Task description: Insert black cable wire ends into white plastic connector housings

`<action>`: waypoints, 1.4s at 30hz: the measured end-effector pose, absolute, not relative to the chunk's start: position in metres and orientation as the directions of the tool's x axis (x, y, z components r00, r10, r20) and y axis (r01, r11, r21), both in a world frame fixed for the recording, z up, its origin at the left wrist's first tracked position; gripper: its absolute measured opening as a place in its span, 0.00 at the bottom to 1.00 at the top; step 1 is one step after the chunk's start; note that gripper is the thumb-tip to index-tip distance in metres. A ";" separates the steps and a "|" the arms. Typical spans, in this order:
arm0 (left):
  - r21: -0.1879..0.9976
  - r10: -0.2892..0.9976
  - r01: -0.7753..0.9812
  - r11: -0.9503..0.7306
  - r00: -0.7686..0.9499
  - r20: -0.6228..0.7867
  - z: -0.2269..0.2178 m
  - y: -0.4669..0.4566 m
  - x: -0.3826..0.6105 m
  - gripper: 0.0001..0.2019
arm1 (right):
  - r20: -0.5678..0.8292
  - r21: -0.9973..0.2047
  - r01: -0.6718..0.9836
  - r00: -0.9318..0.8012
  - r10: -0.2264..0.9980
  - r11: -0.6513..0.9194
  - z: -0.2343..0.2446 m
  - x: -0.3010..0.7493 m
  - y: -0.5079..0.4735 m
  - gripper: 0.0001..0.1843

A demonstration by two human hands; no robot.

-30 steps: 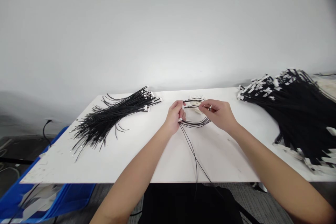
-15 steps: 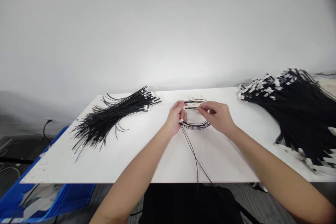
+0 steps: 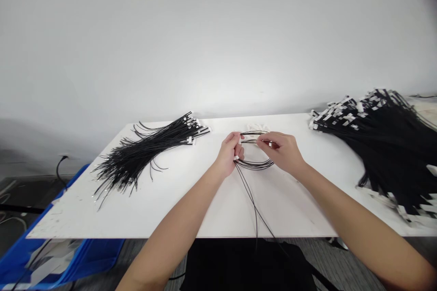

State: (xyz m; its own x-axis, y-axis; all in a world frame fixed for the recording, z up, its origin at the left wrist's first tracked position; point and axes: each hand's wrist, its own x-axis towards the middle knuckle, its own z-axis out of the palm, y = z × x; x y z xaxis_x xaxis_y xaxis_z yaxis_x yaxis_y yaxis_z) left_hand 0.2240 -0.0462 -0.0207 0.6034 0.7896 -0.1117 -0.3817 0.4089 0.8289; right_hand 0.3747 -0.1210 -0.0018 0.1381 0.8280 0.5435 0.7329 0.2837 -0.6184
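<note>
A coil of thin black cable [image 3: 255, 165] is held between my two hands, above the middle of the white table. My left hand [image 3: 229, 153] is closed around the coil's left side, where small white tags or connectors show at the fingers. On the opposite side, my right hand [image 3: 282, 149] pinches the strands, its fingertips inside the loop. Two loose cable ends [image 3: 252, 202] hang from my left hand, cross, and run over the table's front edge. Behind the coil lie some small white pieces [image 3: 257, 127], partly hidden by the cable and my right hand.
A bundle of black cables [image 3: 146, 150] with white ends lies on the table [image 3: 184, 191] at left. A larger heap of black cables [image 3: 392, 145] with white tags fills the right. Below the left edge stands a blue bin [image 3: 99, 254] with pale scraps. A wall rises behind.
Almost nothing differs. Both hands keep their grip on the coil, with only a slight shift of the left hand and the strands.
</note>
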 end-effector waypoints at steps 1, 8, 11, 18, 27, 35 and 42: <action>0.828 0.789 -0.382 0.410 0.604 -0.112 -0.021 -0.046 0.224 0.14 | 0.541 -0.618 0.734 0.136 0.830 0.283 -0.002 0.375 -0.121 0.06; 0.825 0.788 -0.379 0.420 0.603 -0.124 -0.022 -0.046 0.225 0.15 | 0.525 -0.615 0.734 0.107 0.844 0.290 -0.002 0.375 -0.121 0.07; 0.825 0.785 -0.379 0.418 0.608 -0.118 -0.022 -0.047 0.225 0.15 | 0.512 -0.608 0.740 0.087 0.854 0.289 -0.001 0.375 -0.122 0.08; 0.833 0.780 -0.368 0.413 0.616 -0.114 -0.020 -0.048 0.225 0.15 | 0.552 -0.493 0.827 0.058 0.832 0.269 -0.005 0.373 -0.122 0.10; 0.836 0.777 -0.354 0.419 0.616 -0.128 -0.022 -0.050 0.226 0.15 | 0.575 -0.380 0.892 0.020 0.818 0.246 -0.007 0.371 -0.122 0.11; 0.828 0.770 -0.341 0.445 0.618 -0.160 -0.021 -0.052 0.227 0.16 | 0.605 -0.348 0.899 -0.002 0.796 0.267 -0.013 0.372 -0.121 0.10; 0.841 0.771 -0.328 0.430 0.619 -0.152 -0.023 -0.052 0.227 0.15 | 0.614 -0.344 0.894 -0.017 0.789 0.287 -0.014 0.371 -0.122 0.10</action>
